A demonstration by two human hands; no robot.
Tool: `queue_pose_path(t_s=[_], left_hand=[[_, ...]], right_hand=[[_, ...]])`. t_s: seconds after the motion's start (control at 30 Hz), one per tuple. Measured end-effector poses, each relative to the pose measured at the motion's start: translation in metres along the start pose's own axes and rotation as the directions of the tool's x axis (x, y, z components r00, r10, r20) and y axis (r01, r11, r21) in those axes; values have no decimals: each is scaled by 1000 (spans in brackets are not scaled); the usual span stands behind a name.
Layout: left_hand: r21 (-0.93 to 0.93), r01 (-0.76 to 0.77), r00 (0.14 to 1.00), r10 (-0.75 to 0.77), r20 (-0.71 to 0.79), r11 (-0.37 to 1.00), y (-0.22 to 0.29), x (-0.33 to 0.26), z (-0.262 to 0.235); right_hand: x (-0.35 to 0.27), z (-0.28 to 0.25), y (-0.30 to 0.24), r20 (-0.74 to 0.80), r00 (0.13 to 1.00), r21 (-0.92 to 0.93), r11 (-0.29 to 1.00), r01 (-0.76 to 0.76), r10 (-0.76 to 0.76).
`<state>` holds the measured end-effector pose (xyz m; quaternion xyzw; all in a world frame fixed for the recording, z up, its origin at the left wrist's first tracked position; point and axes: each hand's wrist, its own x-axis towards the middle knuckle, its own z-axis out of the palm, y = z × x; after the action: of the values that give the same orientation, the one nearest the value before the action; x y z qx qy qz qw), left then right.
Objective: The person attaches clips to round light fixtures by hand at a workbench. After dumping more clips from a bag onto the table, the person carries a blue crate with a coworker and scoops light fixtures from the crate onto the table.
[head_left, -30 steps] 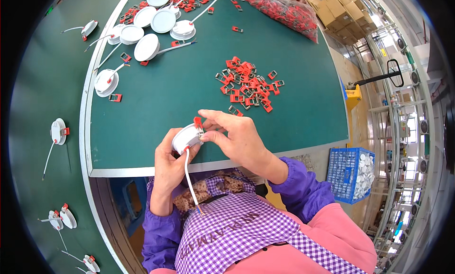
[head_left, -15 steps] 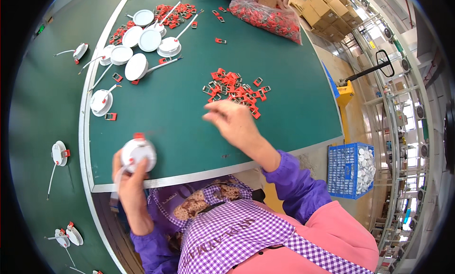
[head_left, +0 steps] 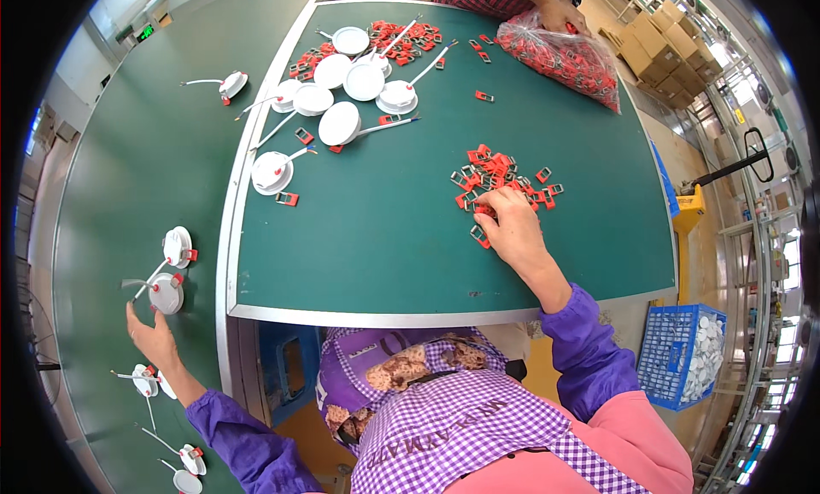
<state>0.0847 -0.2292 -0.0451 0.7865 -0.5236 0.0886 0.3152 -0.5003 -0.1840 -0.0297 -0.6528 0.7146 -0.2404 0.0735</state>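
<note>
Over the long green surface at the left, my left hand (head_left: 155, 344) is open, finger and thumb apart. Just beyond its fingertips lies a round white downlight (head_left: 166, 294) with red clips and a white cable, whose end is blurred. My right hand (head_left: 518, 233) reaches into a loose pile of red clips (head_left: 495, 166) with metal frames on the green table (head_left: 376, 238). Its thumb and forefinger close around a red clip (head_left: 485, 211), partly hidden by the fingers. One more clip (head_left: 480, 235) sits right below the thumb.
Several white downlights (head_left: 365, 81) lie near the table's far left, beside more red clips (head_left: 410, 38). Another person's hand (head_left: 559, 14) rests at a clear bag of clips (head_left: 564, 63). A metal edge (head_left: 226, 238) divides the surfaces. A blue crate (head_left: 669, 357) stands right.
My left hand has carried the downlight left off the table and let go of it on the left surface. My right hand has gone into the clip pile. The view has shifted.
</note>
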Motion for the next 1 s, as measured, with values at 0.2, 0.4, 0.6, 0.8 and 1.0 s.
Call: queue_pose_path(t_s=[0.2, 0.4, 0.6, 0.8, 1.0], left_hand=[[-395, -356, 933, 299, -200, 847, 199, -29, -12], [-606, -285, 838, 500, 219, 743, 234, -20, 134], [-578, -405, 817, 564, 120, 709, 283, -74, 143], [-746, -318, 779, 610, 146, 585, 346, -132, 131], [-856, -262, 799, 598, 67, 445, 380, -158, 133]], right_hand=[[-1, 8, 5, -57, 998, -34, 999, 20, -22], [-11, 16, 0, -185, 953, -254, 948, 190, -240], [-17, 26, 7, -184, 937, -250, 936, 248, -297], [-15, 28, 5, -246, 922, -130, 953, 274, -299], [-25, 6, 13, -362, 910, -13, 977, 212, -202]])
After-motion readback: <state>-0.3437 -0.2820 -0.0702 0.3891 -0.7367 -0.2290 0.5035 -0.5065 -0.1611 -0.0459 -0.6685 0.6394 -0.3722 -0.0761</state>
